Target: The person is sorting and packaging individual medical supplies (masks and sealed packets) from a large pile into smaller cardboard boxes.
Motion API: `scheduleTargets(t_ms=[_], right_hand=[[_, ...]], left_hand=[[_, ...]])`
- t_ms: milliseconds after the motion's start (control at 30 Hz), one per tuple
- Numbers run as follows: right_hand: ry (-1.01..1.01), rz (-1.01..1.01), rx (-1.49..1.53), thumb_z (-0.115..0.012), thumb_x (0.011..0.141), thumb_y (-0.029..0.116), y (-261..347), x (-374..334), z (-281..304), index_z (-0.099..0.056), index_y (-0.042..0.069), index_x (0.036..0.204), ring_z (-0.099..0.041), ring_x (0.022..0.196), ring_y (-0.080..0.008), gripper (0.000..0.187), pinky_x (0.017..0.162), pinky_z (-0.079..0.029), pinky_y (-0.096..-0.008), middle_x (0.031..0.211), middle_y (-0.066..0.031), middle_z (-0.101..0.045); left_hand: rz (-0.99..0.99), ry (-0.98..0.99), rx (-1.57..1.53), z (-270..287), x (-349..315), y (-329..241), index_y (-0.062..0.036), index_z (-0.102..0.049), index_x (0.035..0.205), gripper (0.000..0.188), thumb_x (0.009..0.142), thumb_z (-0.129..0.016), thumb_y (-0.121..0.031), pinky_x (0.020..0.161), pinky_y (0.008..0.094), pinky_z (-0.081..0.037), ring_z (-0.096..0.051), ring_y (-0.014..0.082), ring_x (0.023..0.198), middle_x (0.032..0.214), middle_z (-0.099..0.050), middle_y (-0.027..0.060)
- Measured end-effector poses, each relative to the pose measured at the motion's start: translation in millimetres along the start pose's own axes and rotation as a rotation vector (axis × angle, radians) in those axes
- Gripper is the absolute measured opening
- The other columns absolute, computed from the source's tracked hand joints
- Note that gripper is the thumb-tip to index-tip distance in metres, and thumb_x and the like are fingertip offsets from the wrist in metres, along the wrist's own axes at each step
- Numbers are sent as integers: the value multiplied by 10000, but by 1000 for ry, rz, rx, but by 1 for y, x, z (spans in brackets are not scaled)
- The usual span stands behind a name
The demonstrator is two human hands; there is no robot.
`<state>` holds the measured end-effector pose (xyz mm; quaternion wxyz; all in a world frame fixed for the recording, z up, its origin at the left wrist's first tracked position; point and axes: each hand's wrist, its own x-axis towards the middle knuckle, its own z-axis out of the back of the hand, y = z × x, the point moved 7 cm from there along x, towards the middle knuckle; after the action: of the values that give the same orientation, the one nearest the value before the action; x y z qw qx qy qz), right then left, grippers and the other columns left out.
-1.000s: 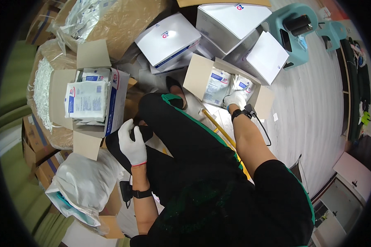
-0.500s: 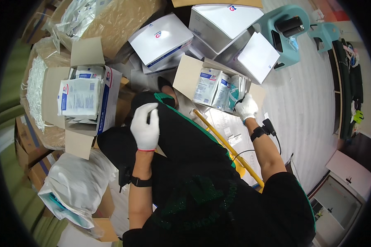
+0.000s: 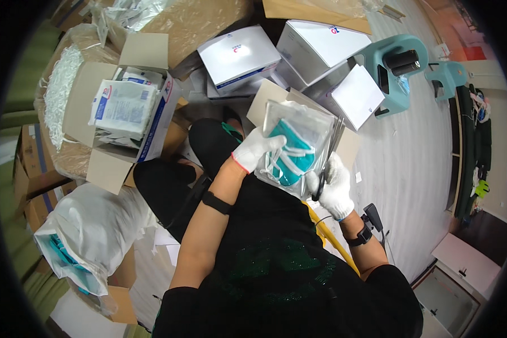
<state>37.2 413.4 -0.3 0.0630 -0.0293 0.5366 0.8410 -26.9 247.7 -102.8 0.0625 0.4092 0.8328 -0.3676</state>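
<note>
Two white-gloved hands work above the person's lap. The left hand is closed on the left edge of a clear packet, its thumb across the front face. A teal mask with pale straps shows through the film. The right hand is curled at the packet's lower right side, around a dark object; from where I stand, I cannot tell its type. The packet is held tilted, in front of an open carton. To the person's left, a second open carton contains printed packets. A white bag sits nearer the person, on the same side.
</note>
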Motion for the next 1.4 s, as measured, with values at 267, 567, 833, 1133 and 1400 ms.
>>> scheduleTargets(t_ms=[267,567,833,1133,1400], right_hand=[[182,346,-214,-815,704,305,37,6,-42,-596,28,1131,-650,687,-307,554,633,-526,-384,795,-118,-626],[479,413,-222,-816,709,219,91,-16,-87,-611,47,1079,-676,846,-300,457,705,-537,-373,999,-134,-661],[565,619,-329,-851,628,232,112,-29,-67,-620,87,1135,-670,774,-278,575,712,-537,-382,951,-94,-650],[689,706,-516,-850,621,303,135,-35,-73,-636,77,1123,-647,889,-301,590,787,-515,-405,1021,-94,-648],[722,652,-625,-802,709,398,138,-28,-80,-638,80,1038,-645,859,-294,486,739,-521,-407,922,-98,-615]], left_hand=[[-552,71,697,-27,-118,-99,-3,-466,1402,956,551,-903,4,1018,316,-451,-567,146,1152,1283,-605,63],[-484,-226,450,58,-175,-61,-16,-701,1042,449,631,-837,-135,897,336,-525,-662,233,1015,1101,-689,130],[-585,-174,124,87,-197,-24,-18,-635,963,450,861,-595,-455,863,424,-495,-618,300,904,942,-636,148],[-657,-187,-219,137,-185,11,-51,-593,888,470,936,-511,-511,817,438,-461,-556,291,798,834,-586,135],[-603,-185,25,123,-183,-7,-50,-484,1311,582,808,-761,-140,1003,358,-476,-602,221,1128,1221,-600,82]])
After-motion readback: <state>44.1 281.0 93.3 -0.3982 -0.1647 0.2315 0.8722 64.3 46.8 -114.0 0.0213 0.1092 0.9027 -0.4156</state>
